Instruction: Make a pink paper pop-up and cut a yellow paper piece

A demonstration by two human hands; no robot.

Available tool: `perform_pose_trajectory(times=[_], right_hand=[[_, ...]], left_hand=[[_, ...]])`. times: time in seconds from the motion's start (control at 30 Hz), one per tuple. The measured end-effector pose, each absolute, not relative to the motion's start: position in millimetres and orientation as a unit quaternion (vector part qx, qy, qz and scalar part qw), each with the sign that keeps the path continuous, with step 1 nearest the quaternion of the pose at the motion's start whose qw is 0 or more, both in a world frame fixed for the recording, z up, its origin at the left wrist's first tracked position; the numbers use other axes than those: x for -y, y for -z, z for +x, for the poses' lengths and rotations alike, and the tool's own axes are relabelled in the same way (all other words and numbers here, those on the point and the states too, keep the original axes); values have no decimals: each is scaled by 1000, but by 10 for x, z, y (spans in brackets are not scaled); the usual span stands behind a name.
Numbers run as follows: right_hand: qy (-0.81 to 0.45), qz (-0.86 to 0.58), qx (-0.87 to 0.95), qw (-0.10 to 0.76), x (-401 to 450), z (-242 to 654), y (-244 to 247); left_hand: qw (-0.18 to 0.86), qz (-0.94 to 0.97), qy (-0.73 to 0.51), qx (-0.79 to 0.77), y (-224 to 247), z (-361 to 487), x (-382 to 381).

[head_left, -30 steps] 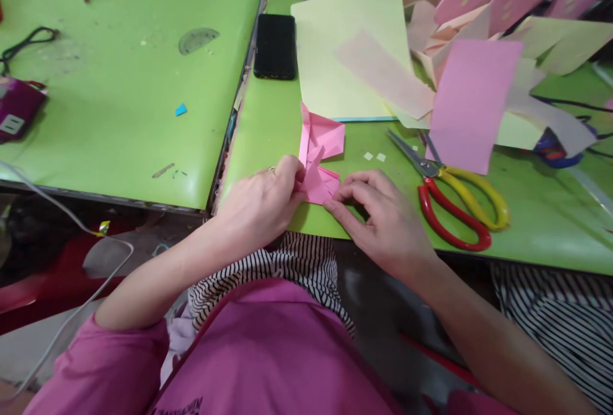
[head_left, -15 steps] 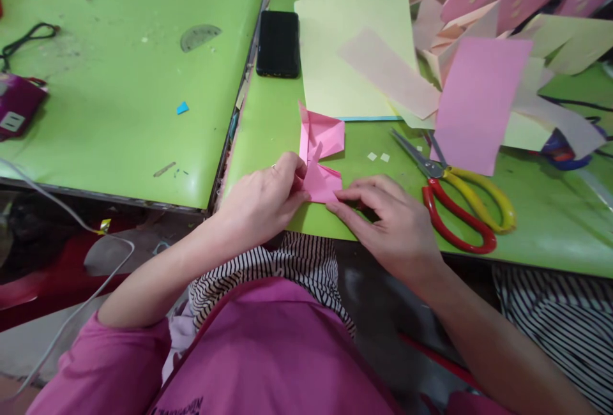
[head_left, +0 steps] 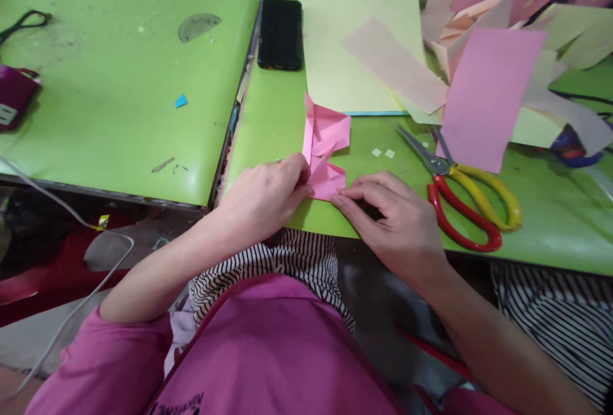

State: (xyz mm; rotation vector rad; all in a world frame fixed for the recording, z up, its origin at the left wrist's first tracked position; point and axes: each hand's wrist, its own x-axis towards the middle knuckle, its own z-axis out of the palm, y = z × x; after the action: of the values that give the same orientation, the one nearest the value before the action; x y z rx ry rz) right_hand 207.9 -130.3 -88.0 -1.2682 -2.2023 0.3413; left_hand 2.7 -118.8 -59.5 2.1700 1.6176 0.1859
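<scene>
A folded pink paper [head_left: 329,179] lies near the front edge of the green table, with creased flaps standing up at its top and middle. My left hand [head_left: 268,195] pinches its lower left side between thumb and curled fingers. At the lower right corner, my right hand [head_left: 395,217] grips the paper between thumb and forefinger. To the right of that hand rest scissors [head_left: 438,166] with one red and one yellow handle, their blades apart.
A black phone [head_left: 280,34] and a large pale yellow sheet [head_left: 354,19] lie behind the hands. Loose paper, including a pink sheet [head_left: 491,96], covers the back right. A protractor [head_left: 198,27] sits on the left table [head_left: 119,96], past a gap.
The view has shifted slightly, so the table things appear a little higher. Both hands keep their hold on the pink paper, which looks almost the same.
</scene>
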Motion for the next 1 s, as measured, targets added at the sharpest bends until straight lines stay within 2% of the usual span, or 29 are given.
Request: perform_pose_trajectory(times=[0.43, 0.57, 0.7, 1.0], right_hand=[[-124, -487, 819, 279, 1307, 2058, 878], [-121, -494, 815, 277, 1302, 2054, 887], [-136, -492, 814, 278, 1285, 2062, 889], [-157, -467, 821, 289, 1286, 2132, 915]], left_hand=[[181, 792, -59, -581, 616, 95, 1253], [205, 775, -95, -590, 642, 53, 1276], [237, 802, -150, -528, 668, -73, 1267], [114, 850, -180, -482, 760, -98, 1297]])
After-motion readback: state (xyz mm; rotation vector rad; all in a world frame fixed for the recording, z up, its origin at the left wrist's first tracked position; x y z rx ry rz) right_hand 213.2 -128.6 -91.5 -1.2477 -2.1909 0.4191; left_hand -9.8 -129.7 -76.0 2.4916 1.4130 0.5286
